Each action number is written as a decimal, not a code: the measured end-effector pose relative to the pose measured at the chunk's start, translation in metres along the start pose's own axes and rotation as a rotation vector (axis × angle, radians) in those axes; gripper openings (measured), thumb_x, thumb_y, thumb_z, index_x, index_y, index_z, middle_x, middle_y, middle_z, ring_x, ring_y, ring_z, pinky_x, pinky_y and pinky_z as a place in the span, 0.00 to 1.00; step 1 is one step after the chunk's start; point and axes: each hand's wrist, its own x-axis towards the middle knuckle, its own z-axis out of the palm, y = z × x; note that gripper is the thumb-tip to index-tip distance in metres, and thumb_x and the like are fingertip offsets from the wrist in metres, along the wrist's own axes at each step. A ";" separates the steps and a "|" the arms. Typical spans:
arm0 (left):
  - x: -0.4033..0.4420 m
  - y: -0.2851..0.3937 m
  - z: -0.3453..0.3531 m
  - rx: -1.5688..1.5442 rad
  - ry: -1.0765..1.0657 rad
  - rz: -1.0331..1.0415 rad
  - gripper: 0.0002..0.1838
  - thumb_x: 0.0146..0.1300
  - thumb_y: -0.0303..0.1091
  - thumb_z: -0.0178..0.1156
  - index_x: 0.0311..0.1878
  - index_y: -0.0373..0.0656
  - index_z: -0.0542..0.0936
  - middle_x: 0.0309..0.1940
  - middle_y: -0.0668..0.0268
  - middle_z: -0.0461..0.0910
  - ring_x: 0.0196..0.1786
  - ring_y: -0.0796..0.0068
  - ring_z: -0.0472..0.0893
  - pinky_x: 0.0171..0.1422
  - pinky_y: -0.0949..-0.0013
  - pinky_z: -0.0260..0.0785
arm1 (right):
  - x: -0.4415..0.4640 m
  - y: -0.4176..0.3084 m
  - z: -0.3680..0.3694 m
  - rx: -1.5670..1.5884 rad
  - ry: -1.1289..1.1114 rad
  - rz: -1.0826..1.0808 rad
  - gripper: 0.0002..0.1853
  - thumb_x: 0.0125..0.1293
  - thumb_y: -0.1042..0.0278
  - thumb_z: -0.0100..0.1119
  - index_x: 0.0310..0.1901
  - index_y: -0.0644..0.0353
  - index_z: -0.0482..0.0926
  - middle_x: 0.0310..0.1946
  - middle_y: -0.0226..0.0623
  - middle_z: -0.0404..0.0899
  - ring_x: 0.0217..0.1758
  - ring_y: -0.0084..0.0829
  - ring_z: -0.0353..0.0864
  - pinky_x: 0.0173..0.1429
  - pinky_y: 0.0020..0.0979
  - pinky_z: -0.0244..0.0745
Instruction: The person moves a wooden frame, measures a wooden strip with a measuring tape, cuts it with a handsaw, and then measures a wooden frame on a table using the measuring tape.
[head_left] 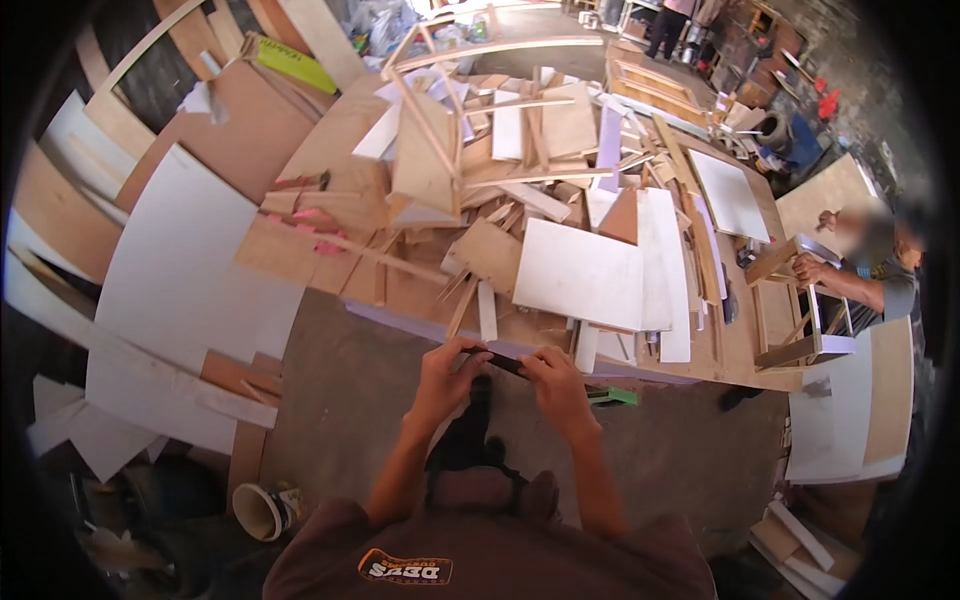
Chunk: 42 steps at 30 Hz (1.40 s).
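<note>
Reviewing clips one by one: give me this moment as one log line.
left hand: holding dark strip; right hand: holding same strip; ahead: table, heaped boards; far right: co-worker's hand on wooden frame

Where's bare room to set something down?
Floor between the large white sheet and left hand, and between the right hand and white panel; table's front edge between the long white board and rightmost frame. Wood scraps crowd the middle.

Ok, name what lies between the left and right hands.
A thin dark object spans from the left hand to the right hand, in the head view.
</note>
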 end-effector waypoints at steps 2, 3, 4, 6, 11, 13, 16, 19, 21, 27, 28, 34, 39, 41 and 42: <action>-0.020 0.003 -0.016 0.004 0.063 0.020 0.08 0.62 0.21 0.71 0.44 0.37 0.84 0.37 0.58 0.88 0.41 0.66 0.89 0.48 0.67 0.78 | -0.007 -0.013 0.012 0.078 -0.046 -0.015 0.11 0.62 0.78 0.67 0.47 0.60 0.85 0.39 0.40 0.82 0.47 0.46 0.82 0.50 0.43 0.78; -0.029 0.009 -0.028 0.030 0.074 -0.008 0.08 0.61 0.19 0.72 0.43 0.36 0.84 0.37 0.58 0.89 0.41 0.68 0.89 0.50 0.68 0.78 | -0.008 -0.023 0.019 0.083 -0.050 -0.022 0.11 0.62 0.78 0.67 0.47 0.60 0.85 0.39 0.40 0.82 0.47 0.46 0.82 0.50 0.43 0.78; -0.036 0.013 -0.039 0.055 0.079 -0.035 0.08 0.60 0.18 0.72 0.42 0.35 0.84 0.37 0.58 0.89 0.42 0.69 0.89 0.52 0.69 0.79 | -0.010 -0.034 0.026 0.109 -0.031 -0.048 0.11 0.62 0.77 0.68 0.46 0.61 0.85 0.39 0.40 0.82 0.46 0.46 0.82 0.49 0.43 0.78; -0.048 0.018 -0.058 0.049 0.099 -0.003 0.08 0.61 0.18 0.71 0.42 0.35 0.85 0.37 0.58 0.89 0.41 0.69 0.89 0.49 0.69 0.79 | -0.016 -0.048 0.038 0.137 -0.014 -0.070 0.10 0.62 0.77 0.70 0.46 0.61 0.85 0.39 0.40 0.82 0.45 0.46 0.82 0.48 0.42 0.77; -0.074 0.002 -0.125 0.033 0.165 -0.007 0.07 0.61 0.18 0.70 0.42 0.35 0.85 0.36 0.59 0.89 0.41 0.70 0.89 0.49 0.70 0.78 | -0.023 -0.068 0.082 0.137 -0.036 -0.061 0.07 0.62 0.74 0.71 0.41 0.62 0.85 0.38 0.39 0.83 0.44 0.46 0.82 0.49 0.43 0.77; -0.085 -0.022 -0.154 -0.061 0.256 0.002 0.06 0.64 0.19 0.70 0.43 0.35 0.84 0.36 0.64 0.88 0.39 0.77 0.86 0.48 0.73 0.76 | -0.015 -0.090 0.103 0.125 -0.027 -0.056 0.06 0.62 0.72 0.71 0.40 0.61 0.85 0.37 0.39 0.83 0.44 0.46 0.82 0.49 0.43 0.76; -0.098 -0.051 -0.212 -0.222 0.401 -0.134 0.06 0.68 0.23 0.70 0.45 0.35 0.84 0.36 0.70 0.86 0.38 0.83 0.81 0.47 0.75 0.73 | 0.001 -0.123 0.145 0.102 0.012 -0.051 0.06 0.62 0.69 0.72 0.38 0.59 0.85 0.35 0.37 0.83 0.43 0.45 0.82 0.49 0.43 0.75; -0.113 -0.093 -0.269 -0.267 0.424 -0.267 0.08 0.71 0.27 0.69 0.49 0.35 0.83 0.38 0.73 0.84 0.37 0.86 0.78 0.47 0.78 0.71 | 0.016 -0.153 0.202 0.031 0.074 -0.066 0.07 0.62 0.66 0.72 0.37 0.57 0.85 0.34 0.34 0.82 0.43 0.43 0.82 0.47 0.44 0.74; -0.121 -0.124 -0.302 -0.259 0.442 -0.247 0.11 0.70 0.28 0.70 0.52 0.36 0.83 0.39 0.71 0.84 0.39 0.84 0.79 0.49 0.77 0.72 | 0.030 -0.183 0.249 -0.029 0.128 -0.078 0.06 0.62 0.65 0.72 0.37 0.56 0.86 0.33 0.33 0.82 0.42 0.42 0.81 0.47 0.44 0.73; -0.146 -0.165 -0.412 -0.120 0.478 -0.233 0.19 0.70 0.30 0.70 0.62 0.37 0.81 0.46 0.65 0.86 0.49 0.76 0.83 0.59 0.68 0.75 | 0.054 -0.257 0.330 -0.036 0.021 -0.114 0.05 0.63 0.67 0.70 0.37 0.55 0.84 0.33 0.34 0.81 0.42 0.41 0.82 0.47 0.42 0.73; -0.149 -0.170 -0.427 -0.081 0.445 -0.223 0.20 0.71 0.31 0.69 0.63 0.37 0.81 0.48 0.63 0.86 0.51 0.74 0.83 0.61 0.66 0.75 | 0.058 -0.267 0.338 -0.037 0.002 -0.095 0.04 0.64 0.68 0.69 0.38 0.55 0.84 0.33 0.34 0.81 0.42 0.42 0.82 0.46 0.43 0.73; -0.123 -0.198 -0.480 -0.141 0.512 -0.252 0.15 0.76 0.33 0.63 0.59 0.36 0.83 0.51 0.62 0.88 0.53 0.74 0.84 0.62 0.66 0.74 | 0.105 -0.273 0.374 -0.128 -0.006 -0.035 0.03 0.66 0.70 0.65 0.39 0.59 0.83 0.34 0.40 0.80 0.42 0.48 0.82 0.45 0.46 0.74; -0.084 -0.238 -0.505 -0.167 0.389 -0.374 0.13 0.78 0.34 0.60 0.57 0.36 0.84 0.48 0.63 0.88 0.52 0.75 0.84 0.61 0.69 0.74 | 0.178 -0.245 0.410 -0.224 0.080 0.055 0.03 0.68 0.71 0.64 0.38 0.60 0.83 0.34 0.43 0.80 0.41 0.51 0.81 0.45 0.48 0.74; -0.058 -0.264 -0.515 -0.178 0.342 -0.405 0.13 0.78 0.34 0.59 0.56 0.36 0.84 0.48 0.63 0.89 0.52 0.75 0.84 0.60 0.70 0.74 | 0.217 -0.220 0.431 -0.236 0.121 0.074 0.05 0.69 0.66 0.64 0.39 0.57 0.82 0.34 0.42 0.79 0.41 0.50 0.81 0.44 0.49 0.74; -0.041 -0.276 -0.520 -0.167 0.311 -0.415 0.13 0.78 0.33 0.59 0.56 0.35 0.83 0.47 0.62 0.88 0.53 0.74 0.85 0.62 0.69 0.74 | 0.240 -0.207 0.440 -0.229 0.121 0.076 0.05 0.69 0.66 0.64 0.39 0.57 0.82 0.34 0.42 0.79 0.41 0.50 0.81 0.44 0.49 0.74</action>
